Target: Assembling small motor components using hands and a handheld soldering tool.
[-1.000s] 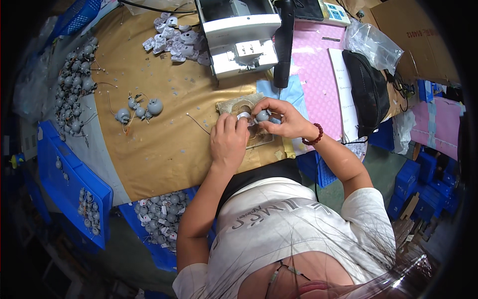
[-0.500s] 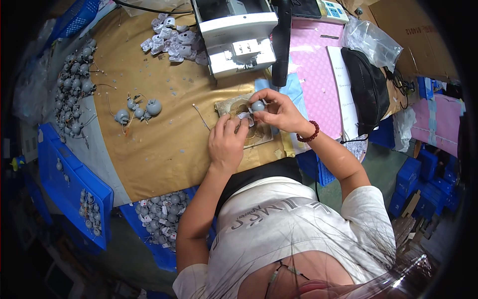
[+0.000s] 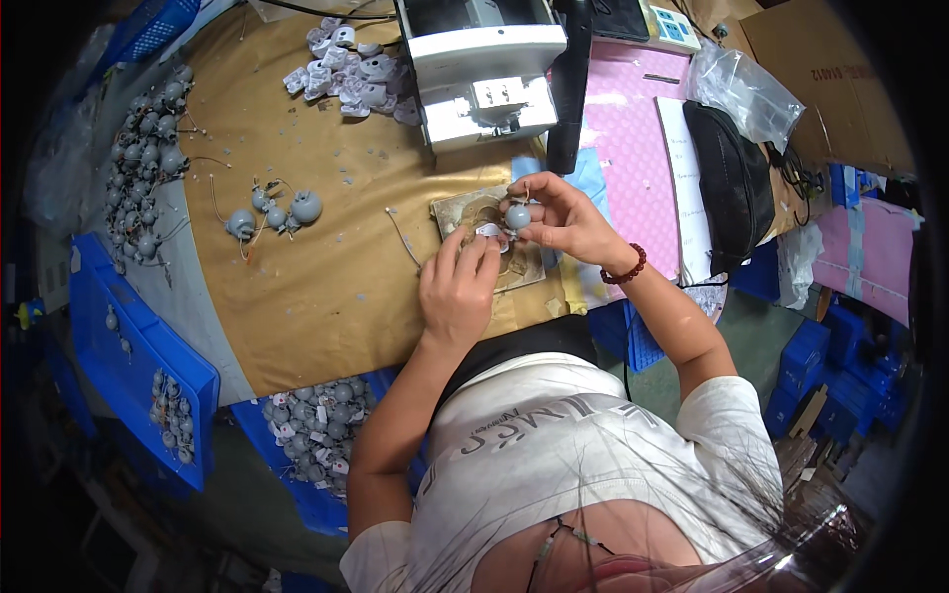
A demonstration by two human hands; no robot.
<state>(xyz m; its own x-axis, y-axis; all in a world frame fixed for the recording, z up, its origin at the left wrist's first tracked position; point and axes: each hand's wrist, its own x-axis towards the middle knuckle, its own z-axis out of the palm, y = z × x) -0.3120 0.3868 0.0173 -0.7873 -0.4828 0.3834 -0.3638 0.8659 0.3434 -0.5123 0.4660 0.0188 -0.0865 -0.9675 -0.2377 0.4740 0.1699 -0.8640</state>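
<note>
Between the thumb and fingers of my right hand (image 3: pixel 565 219) is a small grey ball-shaped part (image 3: pixel 517 216). My left hand (image 3: pixel 459 287) is beside it, its fingertips pressed on a small white plastic piece (image 3: pixel 488 230) just left of the ball. Both hands are over a worn square plate (image 3: pixel 529 274) lying on the brown-covered table (image 3: pixel 326 306). A thin wire (image 3: pixel 402 237) lies left of the plate. Farther left rests a small group of grey balls with wires (image 3: pixel 287 211). My fingers partly hide the white piece.
A white machine (image 3: pixel 484 59) stands behind the plate, with white plastic parts (image 3: pixel 361 81) heaped to its left. Many grey balls (image 3: pixel 148 148) line the left table edge. Blue bins (image 3: pixel 148 366) sit below at left. A black pouch (image 3: pixel 727 188) lies at right.
The grey ball in my right hand has turned and moved slightly right and down. My left hand has shifted slightly right. The whole view has moved a little.
</note>
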